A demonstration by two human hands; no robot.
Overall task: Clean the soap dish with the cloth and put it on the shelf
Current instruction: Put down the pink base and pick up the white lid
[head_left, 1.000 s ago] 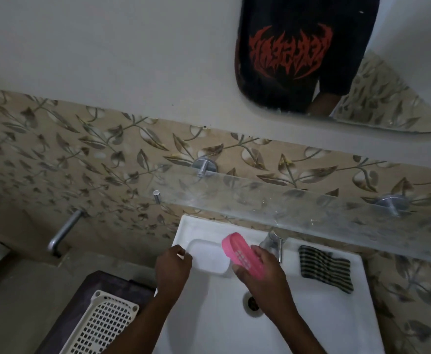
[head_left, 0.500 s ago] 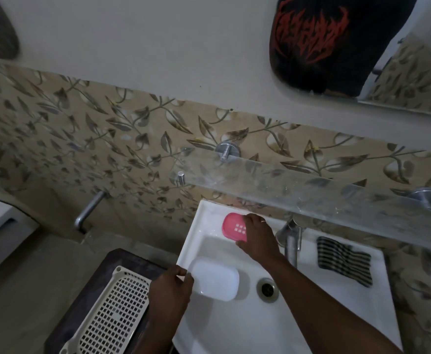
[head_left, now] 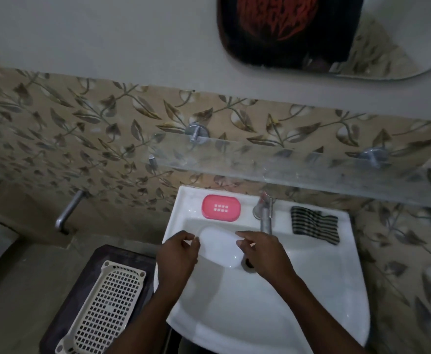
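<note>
Dimly lit — left hand (head_left: pixel 177 251) grips white soap dish (head_left: pixel 220 247); right hand (head_left: pixel 264 252) grip unclear — drain (head_left: pixel 249 264) half-hidden.

Between both grips, the dish base (head_left: pixel 220 246) sits in the sink (head_left: pixel 311 290); its insert (head_left: pixel 221 207) lies behind, the cloth (head_left: pixel 314 224) right-behind.
</note>
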